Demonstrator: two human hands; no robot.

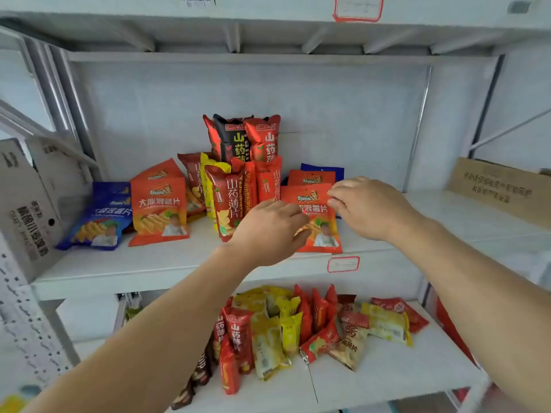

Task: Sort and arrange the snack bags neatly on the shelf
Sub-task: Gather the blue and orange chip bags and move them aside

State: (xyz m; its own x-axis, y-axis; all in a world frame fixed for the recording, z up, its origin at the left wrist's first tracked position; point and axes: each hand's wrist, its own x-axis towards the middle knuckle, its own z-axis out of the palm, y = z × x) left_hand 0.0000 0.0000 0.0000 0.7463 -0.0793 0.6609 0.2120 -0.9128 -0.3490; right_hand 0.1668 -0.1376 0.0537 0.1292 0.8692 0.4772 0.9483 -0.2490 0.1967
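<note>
A loose heap of snack bags [301, 332] is lying unsorted on the lower shelf [387, 374] at six o'clock, apparently awaiting its turn. Above, both hands are steadying an orange wavy-chip bag [323, 234] at the front edge of the middle shelf [149, 263]: the left hand [268, 231] is grasping its lower left side, the right hand [366, 207] pinching its top right corner, seemingly to stand it square. At twelve o'clock, red yam-chip bags [262, 138] are leaning against the back wall [179, 114].
</note>
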